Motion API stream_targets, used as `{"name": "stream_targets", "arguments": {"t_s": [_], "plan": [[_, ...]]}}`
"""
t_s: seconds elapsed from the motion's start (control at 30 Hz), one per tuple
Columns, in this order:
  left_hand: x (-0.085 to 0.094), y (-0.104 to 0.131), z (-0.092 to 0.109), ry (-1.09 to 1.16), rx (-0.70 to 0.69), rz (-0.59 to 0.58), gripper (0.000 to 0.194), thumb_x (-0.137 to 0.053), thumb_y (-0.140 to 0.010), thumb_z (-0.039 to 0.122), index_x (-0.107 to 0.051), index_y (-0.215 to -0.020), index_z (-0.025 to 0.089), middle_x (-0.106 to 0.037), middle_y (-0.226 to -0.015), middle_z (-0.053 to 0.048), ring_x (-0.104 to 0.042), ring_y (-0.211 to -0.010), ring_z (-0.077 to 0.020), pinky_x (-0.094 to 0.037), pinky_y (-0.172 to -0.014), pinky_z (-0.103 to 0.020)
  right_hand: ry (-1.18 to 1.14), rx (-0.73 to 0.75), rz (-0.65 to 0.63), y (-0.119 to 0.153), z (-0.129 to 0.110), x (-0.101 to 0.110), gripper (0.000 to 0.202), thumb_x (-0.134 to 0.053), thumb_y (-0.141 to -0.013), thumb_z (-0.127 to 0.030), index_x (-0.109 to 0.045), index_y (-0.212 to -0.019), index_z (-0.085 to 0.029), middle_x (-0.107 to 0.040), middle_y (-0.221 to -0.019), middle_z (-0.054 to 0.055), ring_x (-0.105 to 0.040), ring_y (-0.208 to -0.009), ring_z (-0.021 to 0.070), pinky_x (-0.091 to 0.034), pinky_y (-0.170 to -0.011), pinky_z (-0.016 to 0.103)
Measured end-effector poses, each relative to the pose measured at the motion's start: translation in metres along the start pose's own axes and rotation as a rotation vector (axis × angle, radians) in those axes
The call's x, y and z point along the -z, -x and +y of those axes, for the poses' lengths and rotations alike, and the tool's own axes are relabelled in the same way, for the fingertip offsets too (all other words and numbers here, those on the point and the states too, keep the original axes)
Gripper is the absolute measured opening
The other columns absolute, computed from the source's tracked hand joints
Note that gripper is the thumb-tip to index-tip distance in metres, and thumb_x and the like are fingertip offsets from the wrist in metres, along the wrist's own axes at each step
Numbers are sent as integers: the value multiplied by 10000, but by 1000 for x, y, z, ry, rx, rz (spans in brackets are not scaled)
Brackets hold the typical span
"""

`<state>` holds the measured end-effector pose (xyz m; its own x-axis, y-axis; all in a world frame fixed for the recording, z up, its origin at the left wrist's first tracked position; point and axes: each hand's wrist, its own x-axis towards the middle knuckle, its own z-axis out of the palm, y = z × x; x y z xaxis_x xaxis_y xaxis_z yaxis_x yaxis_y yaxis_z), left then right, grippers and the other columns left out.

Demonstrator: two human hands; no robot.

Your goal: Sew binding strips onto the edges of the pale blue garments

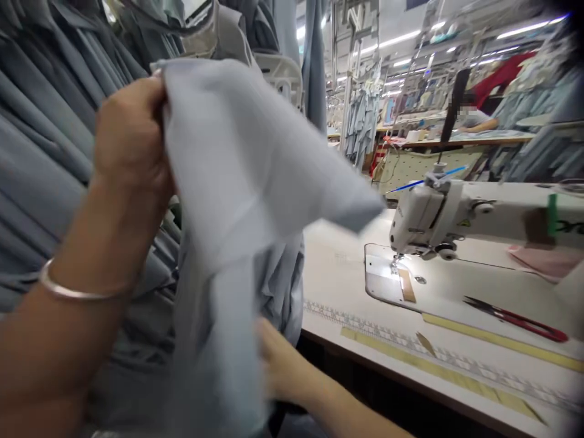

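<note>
A light grey-blue cloth piece (228,146), blurred by motion, hangs in front of me at the centre. My left hand (134,131), with a silver bangle on the wrist, is closed on its upper left corner. Lower down, my right hand (276,359) is partly behind the hanging part of the cloth, and its fingers are hidden. Grey-blue garments (41,140) hang close together on the left, and more cloth bunches behind the held piece.
A white sewing machine (424,219) stands on the table (328,261) at right, its lamp lit. Red-handled snips (520,319) lie near measuring strips (438,365). Farther back, a person (477,118) is at another table among hanging garments.
</note>
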<state>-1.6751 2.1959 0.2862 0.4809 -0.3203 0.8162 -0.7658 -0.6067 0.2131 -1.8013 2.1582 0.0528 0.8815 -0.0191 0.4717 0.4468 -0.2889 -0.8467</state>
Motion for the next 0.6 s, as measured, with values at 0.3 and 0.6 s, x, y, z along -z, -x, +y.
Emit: {"name": "stream_targets", "arguments": {"t_s": [0.3,0.6], "plan": [[-92,126,4,509,-514,-373,266,-473,-976,341,-718,-971,237,-761,-943,65,-747,-908,-99,-584,-809,-182,157,-426,890,79,23,173,418,-500,-950,-533,-591,-1218,-225,-633,-1227,115,-633,-1076,264,-543,-844,398],[-182,186,-1,436,-396,-665,509,-434,-968,528,-630,-1280,176,-788,-1066,-107,-778,-918,-303,-647,-735,-407,257,-449,804,110,18,123,184,-574,-950,-338,-614,-819,-216,-608,-793,19,-564,-768,201,-451,-719,313]]}}
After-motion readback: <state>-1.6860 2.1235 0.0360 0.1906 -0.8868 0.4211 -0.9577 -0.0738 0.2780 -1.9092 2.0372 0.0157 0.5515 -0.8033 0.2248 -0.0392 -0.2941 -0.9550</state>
